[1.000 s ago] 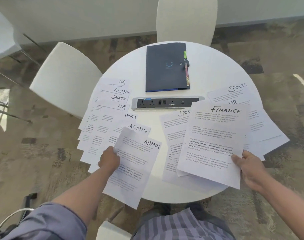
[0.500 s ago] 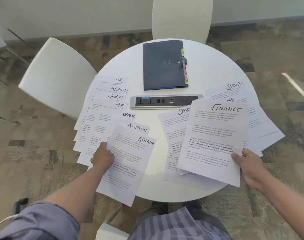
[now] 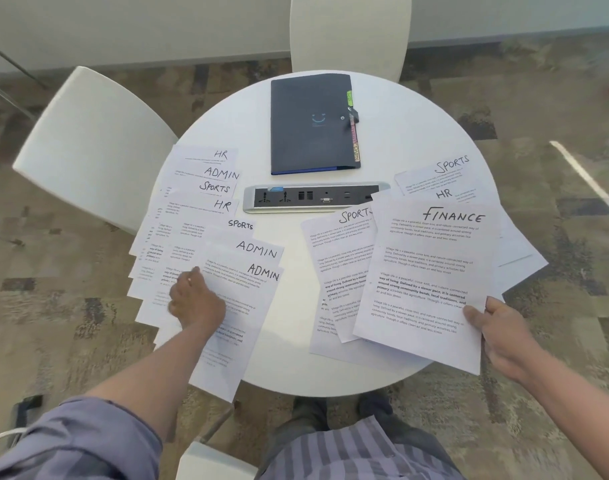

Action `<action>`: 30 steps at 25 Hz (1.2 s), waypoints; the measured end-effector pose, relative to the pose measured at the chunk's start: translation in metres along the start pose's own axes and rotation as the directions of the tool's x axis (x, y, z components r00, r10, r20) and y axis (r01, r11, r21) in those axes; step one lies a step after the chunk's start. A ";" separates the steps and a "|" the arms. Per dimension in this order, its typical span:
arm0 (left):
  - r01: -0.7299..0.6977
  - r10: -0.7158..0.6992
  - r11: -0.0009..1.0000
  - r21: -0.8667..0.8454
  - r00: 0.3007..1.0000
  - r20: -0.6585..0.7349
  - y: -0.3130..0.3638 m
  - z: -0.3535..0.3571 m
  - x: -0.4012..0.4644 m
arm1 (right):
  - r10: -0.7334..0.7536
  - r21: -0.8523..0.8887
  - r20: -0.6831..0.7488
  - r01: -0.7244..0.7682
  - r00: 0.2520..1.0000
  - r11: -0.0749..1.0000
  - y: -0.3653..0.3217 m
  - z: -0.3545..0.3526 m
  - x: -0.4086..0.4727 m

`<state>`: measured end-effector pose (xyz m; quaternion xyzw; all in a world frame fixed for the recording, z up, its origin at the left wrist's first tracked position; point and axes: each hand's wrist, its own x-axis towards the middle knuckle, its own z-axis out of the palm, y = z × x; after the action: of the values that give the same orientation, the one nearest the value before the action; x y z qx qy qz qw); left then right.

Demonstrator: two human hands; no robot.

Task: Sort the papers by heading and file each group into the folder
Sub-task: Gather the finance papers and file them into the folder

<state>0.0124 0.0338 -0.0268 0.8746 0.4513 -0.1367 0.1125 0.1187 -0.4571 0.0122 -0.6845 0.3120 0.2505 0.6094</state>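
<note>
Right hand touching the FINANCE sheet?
Touching. In the head view the right hand pinches the FINANCE sheet at its lower right corner, with the thumb lying on the printed face.
</note>
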 end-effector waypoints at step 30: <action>0.407 -0.288 0.819 -0.404 0.901 0.324 0.237 0.068 -0.082 | 0.031 0.002 0.048 -0.031 0.998 1.000 -0.026 -0.095 0.020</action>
<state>0.1515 -0.1846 -0.0455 0.7003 0.6058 -0.1518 0.3458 0.1476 -0.5520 0.0281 -0.6725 0.3082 0.2759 0.6137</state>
